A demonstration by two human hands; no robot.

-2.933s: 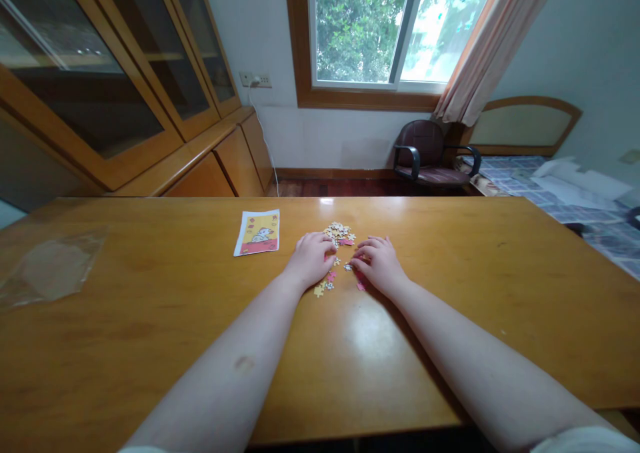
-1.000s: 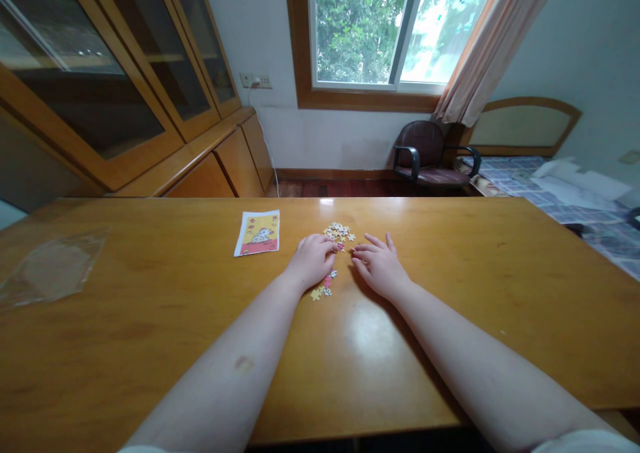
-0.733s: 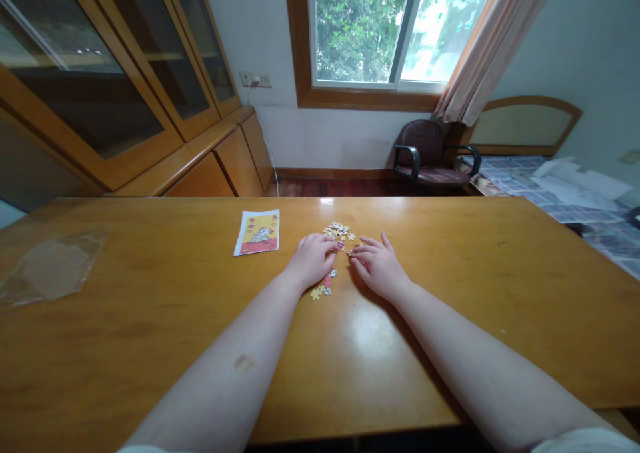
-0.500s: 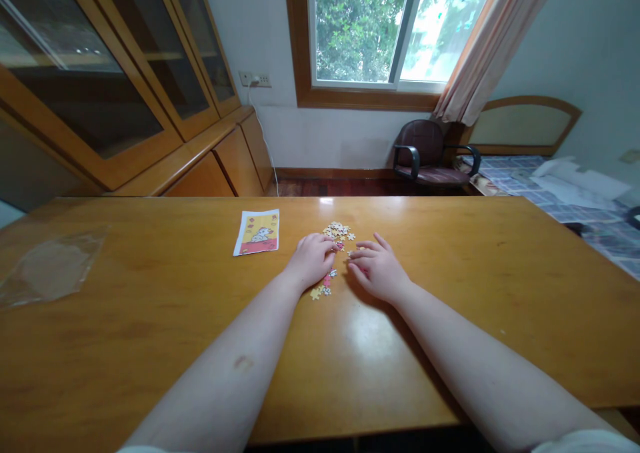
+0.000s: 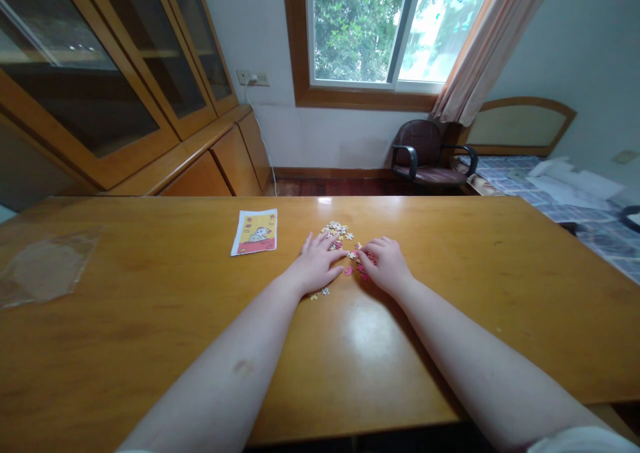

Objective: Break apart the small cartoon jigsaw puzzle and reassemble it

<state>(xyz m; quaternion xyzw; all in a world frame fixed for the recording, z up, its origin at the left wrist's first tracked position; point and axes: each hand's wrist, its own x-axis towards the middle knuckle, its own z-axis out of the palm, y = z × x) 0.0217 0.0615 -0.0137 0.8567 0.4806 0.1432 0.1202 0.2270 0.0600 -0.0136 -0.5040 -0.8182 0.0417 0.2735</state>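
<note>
Both my forearms reach across a wooden table [image 5: 150, 306] to a small scatter of jigsaw puzzle pieces [image 5: 337, 230]. My left hand [image 5: 316, 266] lies palm down with its fingers stretched out, fingertips among the pieces. My right hand [image 5: 384, 261] is curled, its fingertips pinched down on pink pieces [image 5: 361, 268] by its thumb; which piece it grips is too small to tell. A few more pieces [image 5: 320, 294] lie under my left wrist. A yellow and red picture card [image 5: 255, 231] lies flat to the left of the pieces.
A crumpled clear plastic bag [image 5: 43, 266] lies at the table's far left. Beyond the table stand glass-fronted wooden cabinets [image 5: 125, 86], a dark armchair [image 5: 425, 153] under the window, and a bed [image 5: 565, 193] at the right.
My left hand has uncurled from a loose fist to flat, spread fingers. My right hand has gone from spread fingers to a curled pinch on pink pieces. Pink pieces now show between the hands.
</note>
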